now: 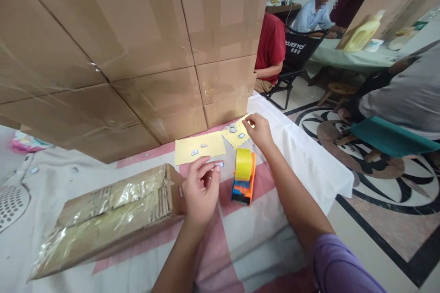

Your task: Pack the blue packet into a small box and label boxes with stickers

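Note:
My left hand (202,187) is closed in a pinch on a small white paper piece with a blue edge (219,164), held just in front of a yellow sheet (185,147). On that sheet lie a bluish-white cutout (195,152) and a smaller greyish one (204,145). My right hand (260,132) is pinched at the right side of a second yellow paper with ragged edges (237,141); what its fingertips hold, if anything, is too small to make out. Several small cutouts rest on this ragged paper. A tape dispenser (243,176) with a yellow roll stands between my forearms.
A tall wall of taped cardboard (154,55) rises behind the papers. At left, a taped cardboard box (117,215) lies on the checked cloth, with a perforated white object (13,201) beyond it. Other people sit past the table's right edge, one in a red shirt (273,46).

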A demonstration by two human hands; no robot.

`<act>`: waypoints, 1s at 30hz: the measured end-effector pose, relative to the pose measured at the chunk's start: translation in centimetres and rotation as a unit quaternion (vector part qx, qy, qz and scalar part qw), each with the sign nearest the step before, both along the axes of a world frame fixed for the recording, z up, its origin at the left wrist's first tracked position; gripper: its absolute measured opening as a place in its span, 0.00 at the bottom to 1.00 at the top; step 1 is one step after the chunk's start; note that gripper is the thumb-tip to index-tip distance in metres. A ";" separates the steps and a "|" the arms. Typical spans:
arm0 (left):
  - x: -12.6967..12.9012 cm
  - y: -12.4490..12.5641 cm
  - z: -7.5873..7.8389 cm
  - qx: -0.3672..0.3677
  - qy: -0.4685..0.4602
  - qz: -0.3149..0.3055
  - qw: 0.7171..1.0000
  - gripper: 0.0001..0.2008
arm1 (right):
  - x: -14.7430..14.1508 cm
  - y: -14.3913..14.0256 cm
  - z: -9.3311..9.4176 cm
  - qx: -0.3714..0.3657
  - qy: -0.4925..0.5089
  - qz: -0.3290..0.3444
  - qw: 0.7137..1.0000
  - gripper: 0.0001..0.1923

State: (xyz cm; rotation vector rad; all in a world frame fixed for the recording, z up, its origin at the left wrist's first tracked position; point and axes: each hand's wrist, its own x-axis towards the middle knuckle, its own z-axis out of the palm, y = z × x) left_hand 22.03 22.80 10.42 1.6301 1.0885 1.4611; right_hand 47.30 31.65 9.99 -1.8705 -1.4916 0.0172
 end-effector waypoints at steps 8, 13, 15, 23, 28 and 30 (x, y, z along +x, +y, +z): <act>-0.4 0.0 -0.2 0.047 -0.018 -0.021 0.998 0.06 | -6.1 -7.1 8.9 0.022 0.116 0.238 0.964 0.10; -0.8 0.3 -0.1 0.230 0.000 0.032 0.973 0.01 | -10.0 -11.6 9.7 -0.064 0.189 0.365 0.909 0.15; -0.7 0.3 0.0 0.239 -0.012 0.037 0.970 0.01 | -10.7 -12.5 9.1 -0.065 0.193 0.378 0.903 0.15; -0.7 0.4 -0.2 0.230 -0.061 0.053 0.970 0.04 | -11.2 -12.9 8.0 -0.049 0.239 0.374 0.895 0.05; -0.6 0.4 -0.1 0.237 -0.058 0.064 0.968 0.02 | -11.1 -13.3 8.3 -0.006 0.207 0.303 0.930 0.06; -0.4 0.3 -0.1 0.233 -0.058 0.064 0.969 0.01 | -11.1 -13.4 8.4 0.010 0.198 0.305 0.931 0.08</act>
